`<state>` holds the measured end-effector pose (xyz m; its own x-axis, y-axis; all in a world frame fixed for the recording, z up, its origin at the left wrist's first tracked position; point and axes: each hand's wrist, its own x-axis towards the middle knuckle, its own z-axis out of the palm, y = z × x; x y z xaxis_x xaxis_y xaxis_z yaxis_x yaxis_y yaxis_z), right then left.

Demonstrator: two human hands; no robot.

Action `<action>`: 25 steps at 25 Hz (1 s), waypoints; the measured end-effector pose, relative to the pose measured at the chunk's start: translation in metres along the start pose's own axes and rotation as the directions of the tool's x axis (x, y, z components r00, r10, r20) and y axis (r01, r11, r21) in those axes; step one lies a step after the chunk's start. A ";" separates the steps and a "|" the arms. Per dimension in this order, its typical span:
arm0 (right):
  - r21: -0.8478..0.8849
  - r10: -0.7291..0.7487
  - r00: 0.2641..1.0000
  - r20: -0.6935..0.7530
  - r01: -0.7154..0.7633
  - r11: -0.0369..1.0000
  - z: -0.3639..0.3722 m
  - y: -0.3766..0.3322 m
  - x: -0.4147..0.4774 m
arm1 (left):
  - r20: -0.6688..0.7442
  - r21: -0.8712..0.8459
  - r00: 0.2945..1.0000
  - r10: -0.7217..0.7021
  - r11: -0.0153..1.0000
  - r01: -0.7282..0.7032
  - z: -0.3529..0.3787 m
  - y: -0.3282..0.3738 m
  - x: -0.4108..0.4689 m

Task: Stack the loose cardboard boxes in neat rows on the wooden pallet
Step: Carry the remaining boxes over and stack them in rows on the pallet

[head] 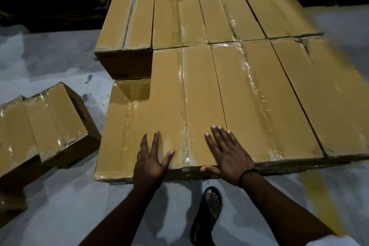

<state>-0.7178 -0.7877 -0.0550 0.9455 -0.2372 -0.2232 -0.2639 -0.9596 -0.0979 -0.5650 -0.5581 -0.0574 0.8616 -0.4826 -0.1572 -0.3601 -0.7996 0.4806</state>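
The left hand (pixel 151 163) and right hand (pixel 229 154) rested on a long brown taped cardboard box (pixel 199 96). Stacked boxes (pixel 259 96) stood beyond and to the right. Loose boxes (pixel 56 122) lay on the floor (pixel 50 56) to the left.

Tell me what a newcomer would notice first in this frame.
First, the block of taped cardboard boxes packed in rows across the centre and right, with the left hand and right hand lying flat on its near edge. Next, the front-left box, which sits lower than the one behind it, and the loose boxes on the floor at far left.
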 end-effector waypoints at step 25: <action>0.341 -0.301 0.947 0.112 0.248 0.907 -0.261 -0.167 0.007 | -0.125 -0.078 0.916 -0.380 0.925 0.373 -0.268 0.047 -0.139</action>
<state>-0.6173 -0.6681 0.2130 0.9534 0.0814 -0.2905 -0.0698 -0.8773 -0.4749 -0.6057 -0.4331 0.2183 0.9713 -0.0934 -0.2186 0.0162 -0.8915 0.4528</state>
